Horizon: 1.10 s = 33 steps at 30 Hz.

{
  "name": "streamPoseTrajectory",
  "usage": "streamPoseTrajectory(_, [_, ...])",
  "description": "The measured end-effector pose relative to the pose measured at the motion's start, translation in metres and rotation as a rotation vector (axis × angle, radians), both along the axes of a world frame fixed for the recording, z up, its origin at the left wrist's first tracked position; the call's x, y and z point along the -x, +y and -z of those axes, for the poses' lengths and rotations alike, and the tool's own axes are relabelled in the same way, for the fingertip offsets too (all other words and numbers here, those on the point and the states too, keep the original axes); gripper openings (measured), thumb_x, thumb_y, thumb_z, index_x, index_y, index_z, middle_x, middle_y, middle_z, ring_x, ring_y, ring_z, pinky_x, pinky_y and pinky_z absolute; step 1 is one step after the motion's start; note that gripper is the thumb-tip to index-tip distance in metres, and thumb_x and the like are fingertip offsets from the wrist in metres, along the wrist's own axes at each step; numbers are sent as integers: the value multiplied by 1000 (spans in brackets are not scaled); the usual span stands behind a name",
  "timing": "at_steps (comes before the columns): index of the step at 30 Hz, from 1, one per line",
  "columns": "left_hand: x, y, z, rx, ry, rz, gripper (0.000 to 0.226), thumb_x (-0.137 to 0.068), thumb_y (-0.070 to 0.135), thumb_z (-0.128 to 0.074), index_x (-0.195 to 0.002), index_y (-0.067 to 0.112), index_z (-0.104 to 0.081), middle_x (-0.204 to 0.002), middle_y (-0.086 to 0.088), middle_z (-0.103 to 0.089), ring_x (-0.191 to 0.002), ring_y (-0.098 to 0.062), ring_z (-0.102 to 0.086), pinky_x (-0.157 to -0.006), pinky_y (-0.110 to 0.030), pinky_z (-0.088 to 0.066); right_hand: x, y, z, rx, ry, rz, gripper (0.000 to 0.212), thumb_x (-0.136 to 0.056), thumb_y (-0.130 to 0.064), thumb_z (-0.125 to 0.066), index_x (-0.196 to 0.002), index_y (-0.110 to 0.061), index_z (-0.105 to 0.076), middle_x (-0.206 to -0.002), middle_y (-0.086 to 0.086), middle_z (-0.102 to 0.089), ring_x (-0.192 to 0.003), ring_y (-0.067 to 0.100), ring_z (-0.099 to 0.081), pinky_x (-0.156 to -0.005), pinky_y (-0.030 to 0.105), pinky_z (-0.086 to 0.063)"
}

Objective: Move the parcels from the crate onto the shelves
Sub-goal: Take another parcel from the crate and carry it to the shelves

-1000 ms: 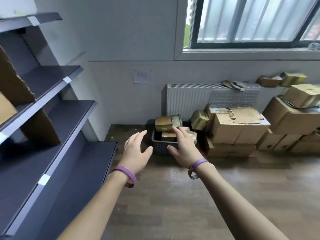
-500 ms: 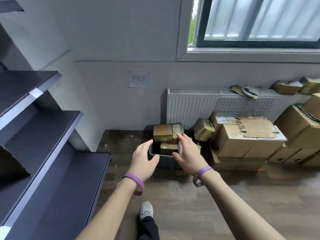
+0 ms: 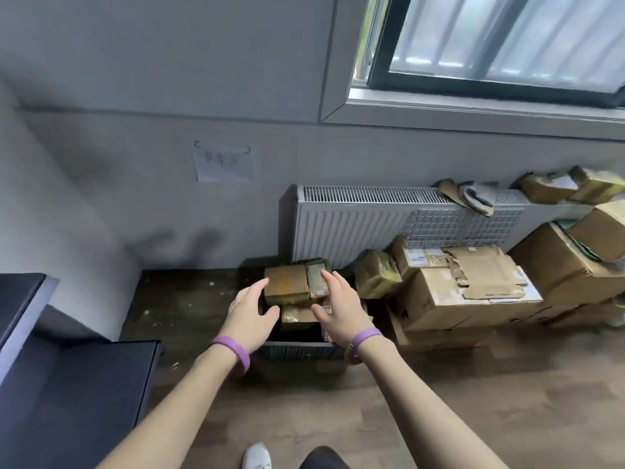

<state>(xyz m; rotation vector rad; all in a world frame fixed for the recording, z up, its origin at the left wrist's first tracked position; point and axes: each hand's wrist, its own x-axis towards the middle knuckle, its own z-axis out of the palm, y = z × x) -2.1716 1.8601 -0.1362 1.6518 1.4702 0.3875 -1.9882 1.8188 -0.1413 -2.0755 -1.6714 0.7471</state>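
The dark shelves (image 3: 67,384) fill the lower left of the frame. At lower centre stands the crate (image 3: 301,350), piled with parcels. The top parcel (image 3: 286,286), a brown box, lies just ahead of both hands, its long side running left to right across the frame. The left hand (image 3: 252,314) is at its left end. The right hand (image 3: 341,306) reaches over a smaller taped packet (image 3: 314,277) beside its right end. Both hands are spread wide, thumbs out, holding nothing. I cannot tell whether the fingertips touch cardboard.
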Motion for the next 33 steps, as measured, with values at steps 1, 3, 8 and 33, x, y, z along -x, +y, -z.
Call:
streamPoseTrajectory(1, [-3, 15, 3, 13, 6, -1, 57, -91, 24, -55, -143, 27, -34, -149, -2, -33, -138, -21, -28, -113, -35, -24, -3, 17, 6, 13, 2, -3, 68, -92, -25, -55, -150, -12, -21, -156, 8, -22, -147, 21, -12, -119, 35, -13])
streamPoseTrajectory(3, [-9, 46, 10, 31, 15, -10, 57, -91, 24, -54, -144, 27, -33, -149, -2, -32, -139, -22, -28, -112, -37, -25, -10, 51, 19, 38, 4, -17, 68, -92, -24, -55, -150, -11, -22, -156, 9, -24, -146, 22, -14, -119, 36, -14])
streamPoseTrajectory(8, [-31, 128, 46, 86, 57, -78, 57, -90, 25, -52, -144, 27, -32, -148, -3, -34, -137, -24, -30, -112, -39, -28, -34, 141, 63, 129, 28, -77, 66, -92, -23, -55, -149, -10, -24, -155, 9, -27, -146, 22, -18, -119, 37, -17])
streamPoseTrajectory(33, [-122, 336, 536, 530, 287, -259, 75, -88, 26, -54, -149, 34, -11, -158, -4, -7, -143, -30, -15, -112, -45, -23, -135, 350, 526, 725, 96, -85, 65, -87, -12, -54, -144, -17, -22, -137, 18, -44, -117, 37, -52, -97, 36, -41])
